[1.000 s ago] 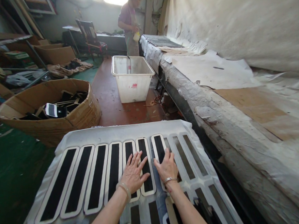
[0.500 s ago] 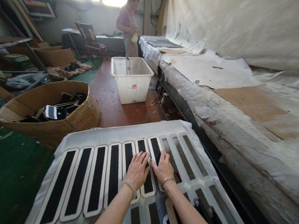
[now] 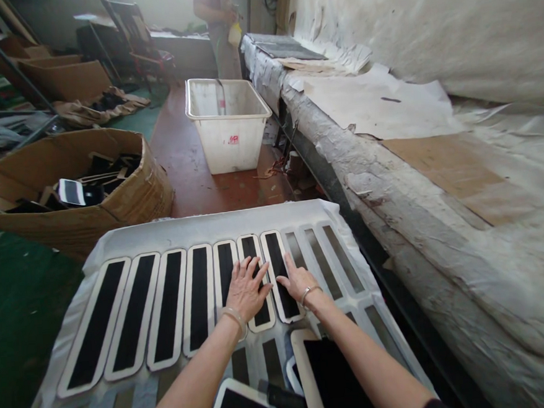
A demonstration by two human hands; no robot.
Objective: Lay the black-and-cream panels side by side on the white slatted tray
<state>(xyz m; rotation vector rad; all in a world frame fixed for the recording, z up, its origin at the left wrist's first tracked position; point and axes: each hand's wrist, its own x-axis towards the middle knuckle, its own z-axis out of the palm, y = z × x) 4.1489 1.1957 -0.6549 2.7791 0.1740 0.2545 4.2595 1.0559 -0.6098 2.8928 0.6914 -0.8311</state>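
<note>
Long rounded panels with black centres and cream borders lie in a row on a pale sheet [image 3: 129, 232] that has long rectangular slots. My left hand [image 3: 246, 291] rests, fingers spread, over one black-centred panel [image 3: 250, 249] near the row's right end. With thumb and index finger stretched apart, my right hand [image 3: 300, 281] touches the edge of the rightmost panel [image 3: 273, 253]; its other fingers are partly hidden. Below my right forearm lies a larger black panel with a cream border [image 3: 306, 369], and left of it another bordered piece [image 3: 234, 400].
A large cardboard box [image 3: 136, 201] of dark pieces stands at the left. Ahead is a white plastic bin [image 3: 230, 141]. A long, paper-covered bench [image 3: 327, 138] runs along the right. Farther back stands a person [image 3: 222, 27] holding something yellowish, near a wooden chair [image 3: 134, 33].
My view has tilted down. My left hand's fingers have spread wider, and my right hand has shifted, its index finger now extended along the rightmost panel. The larger black panel shows more fully.
</note>
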